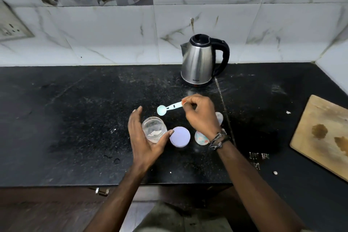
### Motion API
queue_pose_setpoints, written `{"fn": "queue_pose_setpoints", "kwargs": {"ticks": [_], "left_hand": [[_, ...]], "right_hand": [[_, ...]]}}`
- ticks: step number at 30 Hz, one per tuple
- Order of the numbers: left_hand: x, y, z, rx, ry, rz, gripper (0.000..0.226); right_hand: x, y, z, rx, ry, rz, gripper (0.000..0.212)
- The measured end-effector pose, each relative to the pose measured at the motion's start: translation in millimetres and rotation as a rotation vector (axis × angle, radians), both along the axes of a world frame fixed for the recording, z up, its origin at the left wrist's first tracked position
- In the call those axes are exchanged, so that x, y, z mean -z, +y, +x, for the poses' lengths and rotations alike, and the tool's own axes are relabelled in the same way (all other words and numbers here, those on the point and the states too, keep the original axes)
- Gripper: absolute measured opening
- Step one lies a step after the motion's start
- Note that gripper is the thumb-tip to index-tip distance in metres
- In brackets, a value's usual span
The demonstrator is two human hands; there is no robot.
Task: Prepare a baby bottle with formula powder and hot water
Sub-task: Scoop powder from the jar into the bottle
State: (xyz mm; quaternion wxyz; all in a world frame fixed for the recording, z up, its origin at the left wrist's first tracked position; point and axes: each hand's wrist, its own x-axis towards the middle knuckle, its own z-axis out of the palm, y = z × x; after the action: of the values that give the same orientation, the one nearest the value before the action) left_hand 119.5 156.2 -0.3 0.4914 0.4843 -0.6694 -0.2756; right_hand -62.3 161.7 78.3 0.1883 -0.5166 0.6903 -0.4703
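Note:
A clear jar (154, 128) with a little white powder at its bottom stands open on the black counter (75, 118). My left hand (145, 137) cups around the jar's left and front side, fingers straight, thumb near its right edge. My right hand (201, 113) pinches the handle of a pale blue measuring scoop (168, 108), held above the counter just behind the jar. A lilac round lid (179, 136) lies right of the jar. The baby bottle (201, 137), patterned, is partly hidden under my right wrist. A pale cap-like piece (219, 117) shows behind the wrist.
A steel electric kettle (199, 62) with a black handle stands at the back against the tiled wall. A wooden cutting board (323, 135) lies at the right. A wall socket (11, 24) is at the far left. The counter's front edge (113, 184) runs below my forearms.

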Motion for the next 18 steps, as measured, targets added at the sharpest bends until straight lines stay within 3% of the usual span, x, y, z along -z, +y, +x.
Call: {"fn": "queue_pose_setpoints", "kwargs": {"ticks": [4, 8, 18], "left_hand": [[21, -4, 27, 0.016, -0.071, 0.177, 0.125], [33, -4, 37, 0.058, -0.112, 0.275, 0.121], [34, -1, 40, 0.085, -0.095, 0.311, 0.113]], "right_hand": [[8, -15, 33, -0.198, 0.219, 0.072, 0.019], [18, -25, 60, -0.315, 0.446, 0.315, 0.026], [13, -32, 86, -0.34, 0.509, 0.589, 0.03]]}}
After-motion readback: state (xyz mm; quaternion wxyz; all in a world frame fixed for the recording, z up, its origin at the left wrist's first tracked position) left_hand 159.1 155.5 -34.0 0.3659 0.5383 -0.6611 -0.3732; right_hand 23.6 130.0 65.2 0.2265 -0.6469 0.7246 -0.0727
